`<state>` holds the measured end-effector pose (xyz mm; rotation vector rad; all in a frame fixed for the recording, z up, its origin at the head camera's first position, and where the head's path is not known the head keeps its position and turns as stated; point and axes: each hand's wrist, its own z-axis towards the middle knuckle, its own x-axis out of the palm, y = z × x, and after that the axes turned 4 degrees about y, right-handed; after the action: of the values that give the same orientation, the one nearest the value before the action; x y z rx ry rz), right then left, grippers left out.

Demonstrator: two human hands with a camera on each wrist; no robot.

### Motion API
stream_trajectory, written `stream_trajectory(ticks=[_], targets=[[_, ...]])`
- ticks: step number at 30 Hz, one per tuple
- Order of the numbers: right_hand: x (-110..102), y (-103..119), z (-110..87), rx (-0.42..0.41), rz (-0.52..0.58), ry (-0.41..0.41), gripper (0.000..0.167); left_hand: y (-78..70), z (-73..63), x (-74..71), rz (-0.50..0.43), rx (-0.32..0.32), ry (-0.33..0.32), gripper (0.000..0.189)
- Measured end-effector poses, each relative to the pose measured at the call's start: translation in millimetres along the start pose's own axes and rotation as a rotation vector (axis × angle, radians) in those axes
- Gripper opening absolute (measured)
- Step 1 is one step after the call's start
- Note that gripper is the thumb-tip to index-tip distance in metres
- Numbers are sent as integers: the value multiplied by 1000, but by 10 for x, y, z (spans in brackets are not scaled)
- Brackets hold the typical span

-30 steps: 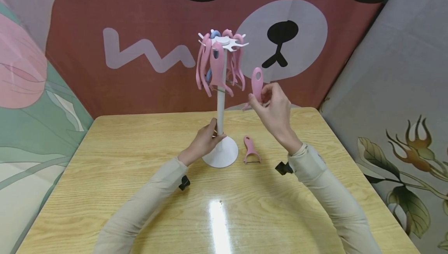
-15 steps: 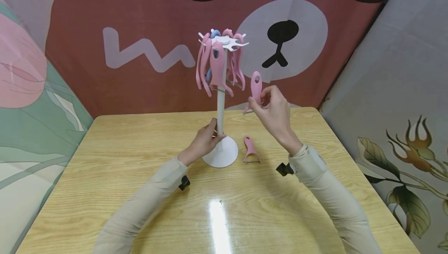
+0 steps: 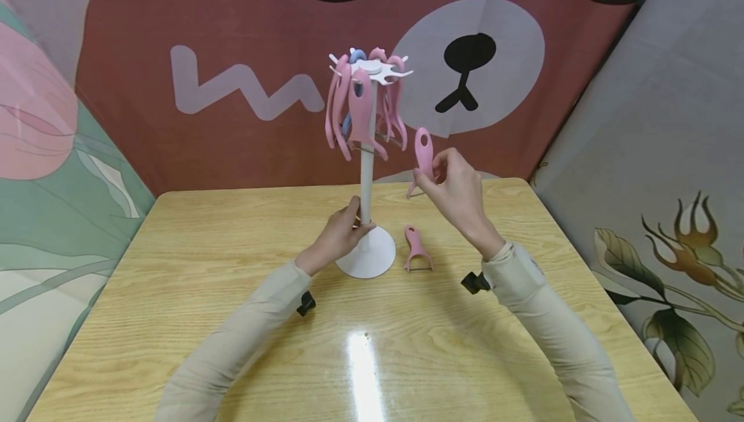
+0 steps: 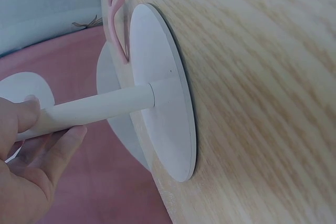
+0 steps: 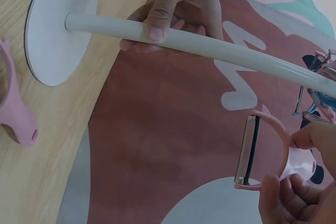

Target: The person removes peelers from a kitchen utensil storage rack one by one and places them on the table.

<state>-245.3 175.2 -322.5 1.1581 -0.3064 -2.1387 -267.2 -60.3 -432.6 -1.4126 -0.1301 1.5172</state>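
Note:
A white stand (image 3: 366,189) with a round base stands upright on the table, and my left hand (image 3: 337,236) grips its pole low down, just above the base. From the hooks at its top hang several pink peelers (image 3: 360,108) and a blue one (image 3: 357,55). To the right of the pole, apart from it, my right hand (image 3: 456,192) pinches another pink peeler (image 3: 425,150), handle up and blade down. The right wrist view shows that peeler's blade (image 5: 247,150) plainly. One more pink peeler (image 3: 416,251) lies on the table right of the base.
The wooden table (image 3: 244,234) runs back to a red cloth backdrop (image 3: 244,150). A patterned grey cloth (image 3: 657,170) hangs along the right side. Both wrists carry small black camera mounts (image 3: 475,282).
My right hand has lowered a little with the pink peeler. The left hand and the stand have stayed put, and so has the peeler on the table.

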Motion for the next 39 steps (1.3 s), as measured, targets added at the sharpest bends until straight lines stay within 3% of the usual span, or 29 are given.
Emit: stream_trajectory(ticks=[6,39], targets=[[13,-33,-11,23,-37,62,29,1,1,1,-2,-6,3,28],[6,-211,-79,124,-91,207,28,-6,0,-9,-29,-15,22,28]])
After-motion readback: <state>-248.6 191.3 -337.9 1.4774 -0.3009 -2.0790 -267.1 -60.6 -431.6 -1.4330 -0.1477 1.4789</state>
